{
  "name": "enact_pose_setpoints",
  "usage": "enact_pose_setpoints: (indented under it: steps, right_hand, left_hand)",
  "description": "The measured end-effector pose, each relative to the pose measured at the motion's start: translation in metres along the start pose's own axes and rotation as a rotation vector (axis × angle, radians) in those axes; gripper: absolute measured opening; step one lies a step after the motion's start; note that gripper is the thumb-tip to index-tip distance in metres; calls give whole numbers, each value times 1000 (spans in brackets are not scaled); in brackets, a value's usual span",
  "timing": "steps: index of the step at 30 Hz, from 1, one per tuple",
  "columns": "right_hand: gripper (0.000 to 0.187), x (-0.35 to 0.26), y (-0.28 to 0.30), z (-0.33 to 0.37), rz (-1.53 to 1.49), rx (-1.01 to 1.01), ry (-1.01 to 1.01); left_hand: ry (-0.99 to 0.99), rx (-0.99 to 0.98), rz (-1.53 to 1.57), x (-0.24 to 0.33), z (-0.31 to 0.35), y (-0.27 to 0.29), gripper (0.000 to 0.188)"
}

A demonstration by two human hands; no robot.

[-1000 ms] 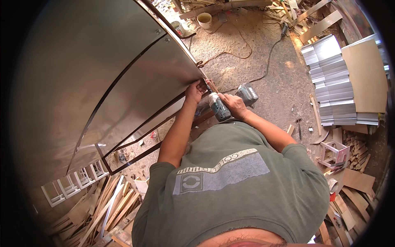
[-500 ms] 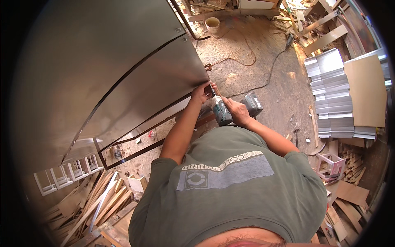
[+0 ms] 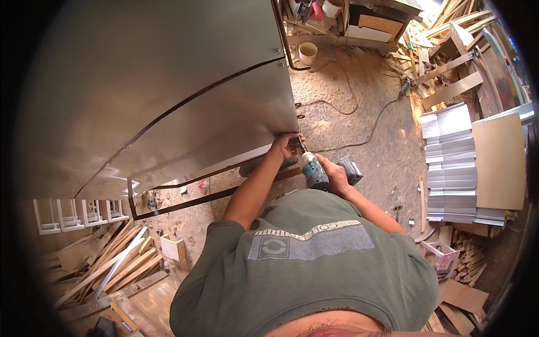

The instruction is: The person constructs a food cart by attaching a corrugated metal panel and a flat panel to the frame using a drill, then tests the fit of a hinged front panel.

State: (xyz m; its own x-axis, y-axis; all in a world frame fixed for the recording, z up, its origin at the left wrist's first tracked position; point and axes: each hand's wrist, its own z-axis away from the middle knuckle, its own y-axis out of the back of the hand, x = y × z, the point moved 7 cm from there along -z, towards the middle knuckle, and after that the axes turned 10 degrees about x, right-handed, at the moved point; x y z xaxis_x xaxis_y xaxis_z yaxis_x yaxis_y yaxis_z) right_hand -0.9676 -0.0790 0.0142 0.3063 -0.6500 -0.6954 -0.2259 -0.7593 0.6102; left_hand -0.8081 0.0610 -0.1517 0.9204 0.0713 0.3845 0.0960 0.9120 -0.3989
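My right hand [image 3: 337,177] is closed around the handle of a teal-and-black cordless drill driver [image 3: 315,172]. Its dark battery pack [image 3: 352,168] sticks out to the right of that hand, and its bit points away from me. At the near right corner of a large grey sheet-metal panel [image 3: 241,106], my left hand [image 3: 287,145] has its fingers curled in beside the bit's tip. Whatever those fingers pinch is too small to make out. A dark metal frame [image 3: 185,208] runs under the panel's near side.
A power cord [image 3: 370,135] crosses the dusty floor beyond my hands. Farther off stands a pale bucket [image 3: 307,53]. Stacked ribbed metal sheets [image 3: 452,174] and a tan board [image 3: 498,163] lie at right. Wood offcuts [image 3: 120,269] fill the lower left; a pink frame [image 3: 442,255] sits lower right.
The whole view has shifted, so panel, hands and drill appear lower and a little farther right. Both hands remain at the panel's corner with the drill in the right.
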Motion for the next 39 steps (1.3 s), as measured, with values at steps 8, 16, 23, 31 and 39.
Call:
enact_pose_setpoints:
  steps: [8,16,23,31,39]
  right_hand:
    - [88,17,-7,17,-119,-52,-192]
    - [90,15,-1,16,-63,-87,-46]
    - [87,7,9,15,-104,-129,-20]
    - [82,13,-8,24,-234,-230,-219]
    - [76,-52,-82,35,-390,-453,-160]
  left_hand:
    - [14,14,22,-20,1,12,15]
    - [-8,59,53,-18,14,-1,21]
    - [-16,-15,69,-26,13,2,20]
    - [-195,37,313,-60,34,19,21]
    - [-378,-47,592,-116,104,129,25]
